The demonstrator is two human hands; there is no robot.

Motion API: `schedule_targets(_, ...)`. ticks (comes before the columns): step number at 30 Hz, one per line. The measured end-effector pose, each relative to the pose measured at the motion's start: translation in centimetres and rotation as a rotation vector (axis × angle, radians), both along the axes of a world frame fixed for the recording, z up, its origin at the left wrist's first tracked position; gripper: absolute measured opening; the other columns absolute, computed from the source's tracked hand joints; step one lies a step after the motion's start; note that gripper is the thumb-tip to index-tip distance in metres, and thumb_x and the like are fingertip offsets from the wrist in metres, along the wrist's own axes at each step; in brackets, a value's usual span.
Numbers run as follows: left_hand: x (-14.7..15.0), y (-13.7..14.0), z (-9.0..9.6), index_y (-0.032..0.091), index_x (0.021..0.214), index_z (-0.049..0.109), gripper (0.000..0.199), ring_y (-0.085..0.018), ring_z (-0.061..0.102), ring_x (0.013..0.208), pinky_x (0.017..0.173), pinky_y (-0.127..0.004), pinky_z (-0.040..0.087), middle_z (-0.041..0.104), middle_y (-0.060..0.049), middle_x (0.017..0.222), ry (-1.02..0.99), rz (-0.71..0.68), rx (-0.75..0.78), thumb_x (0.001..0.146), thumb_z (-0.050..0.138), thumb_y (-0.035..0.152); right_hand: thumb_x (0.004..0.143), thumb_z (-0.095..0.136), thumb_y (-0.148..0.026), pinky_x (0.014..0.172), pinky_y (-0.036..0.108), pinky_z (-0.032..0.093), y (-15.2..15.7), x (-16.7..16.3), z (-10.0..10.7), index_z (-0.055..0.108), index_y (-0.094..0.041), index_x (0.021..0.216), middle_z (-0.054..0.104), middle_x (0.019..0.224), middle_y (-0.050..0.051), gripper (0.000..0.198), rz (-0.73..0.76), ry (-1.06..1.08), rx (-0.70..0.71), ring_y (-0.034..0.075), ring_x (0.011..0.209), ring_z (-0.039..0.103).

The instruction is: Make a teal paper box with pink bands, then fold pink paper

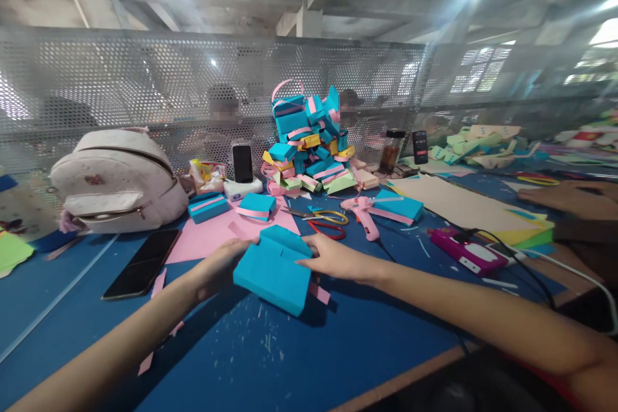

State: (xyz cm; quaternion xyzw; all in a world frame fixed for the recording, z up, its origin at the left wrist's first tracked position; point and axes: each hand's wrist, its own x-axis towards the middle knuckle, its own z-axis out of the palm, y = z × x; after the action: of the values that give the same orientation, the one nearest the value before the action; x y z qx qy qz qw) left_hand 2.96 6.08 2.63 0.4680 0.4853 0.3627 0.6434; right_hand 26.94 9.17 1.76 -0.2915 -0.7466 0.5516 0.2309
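A blue folded paper box, tilted with its flap raised at the far side, is held above the blue table between both hands. My left hand grips its left edge, with the fingers partly behind it. At the right edge my right hand pinches the paper, thumb on top. A pink paper strip sticks out under the box's right side. Just beyond lie scissors with red and yellow handles and a pink glue gun. Two finished-looking blue boxes with pink bands rest on pink paper.
A heap of blue, pink and yellow paper boxes rises at the back. To the left are a white backpack and a black phone. A magenta power bank with cables lies right. Another person's arm reaches in there.
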Motion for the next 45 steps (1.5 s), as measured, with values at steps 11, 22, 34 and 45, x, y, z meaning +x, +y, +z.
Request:
schedule_targets(11,0.7,-1.8,0.1,0.028,0.147,0.032,0.088,-0.028,0.064,0.114,0.089,-0.038,0.055,0.06,-0.012,0.135,-0.038,0.156,-0.057,0.076,0.077,0.052,0.08,0.067,-0.033,0.05,0.02,0.049,-1.1,-0.1,-1.3,0.056,-0.016,0.084,0.066,0.068,0.0,0.02,-0.036,0.081,-0.225,0.012,0.057,0.063)
schedule_targets(22,-0.1,-4.4,0.7,0.027,0.14,0.048,0.078,-0.028,0.068,0.103,0.079,-0.034,0.056,0.07,-0.009,0.117,0.179,0.009,-0.129,0.072,0.082,0.043,0.087,0.066,-0.047,0.056,0.021,0.049,-3.2,2.6,1.1,0.048,-0.017,0.132,0.071,0.093,0.007,0.058,0.301,-0.21,-0.203,0.012,0.064,0.066)
schedule_targets(34,-1.2,-3.6,1.2,0.036,0.146,0.041,0.078,-0.034,0.041,0.136,0.108,-0.044,0.038,0.044,-0.005,0.151,0.415,-0.143,0.026,0.077,0.075,0.053,0.089,0.062,-0.023,0.076,0.027,0.049,4.0,-1.4,-1.0,0.059,-0.017,0.121,0.067,0.116,0.008,0.033,0.012,-0.179,0.392,0.017,0.091,0.066)
schedule_targets(45,-1.5,-4.1,0.9,0.034,0.144,0.043,0.07,-0.03,0.045,0.134,0.105,-0.041,0.041,0.05,-0.007,0.147,0.503,-0.172,0.139,0.083,0.067,0.055,0.073,0.065,-0.003,0.064,0.021,0.043,7.3,-6.3,-2.0,0.069,-0.011,0.089,0.068,0.075,0.002,0.018,0.16,-0.218,0.39,0.014,0.07,0.062)
